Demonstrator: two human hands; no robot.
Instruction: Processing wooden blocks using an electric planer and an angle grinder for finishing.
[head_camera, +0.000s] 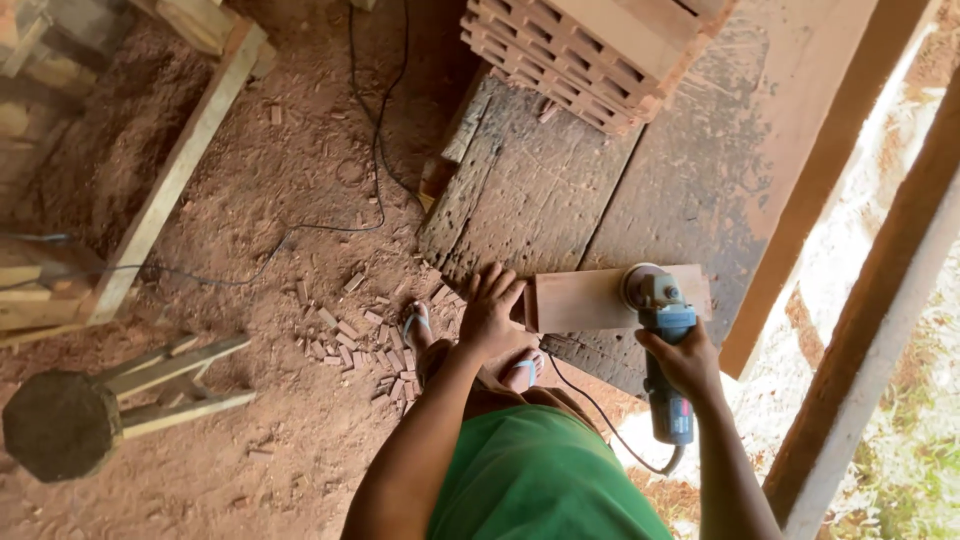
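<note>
2 bare hands at a worn plank workbench (560, 190). Left hand (489, 312) lies flat, fingers spread, pressing the near end of a small wooden board (580, 300) at the bench's front edge. Right hand (686, 362) is wrapped around a blue angle grinder (665, 340), its disc on the board's far end. Stacked timber pieces (600, 50) sit further back; offcuts (350, 335) litter the dirt floor.

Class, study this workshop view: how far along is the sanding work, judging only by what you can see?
Done: a stack of blocks sits on the workbench. In hand: the left hand steadies a wooden block while the right hand presses a blue grinder on it. What is left cannot be told.
</note>
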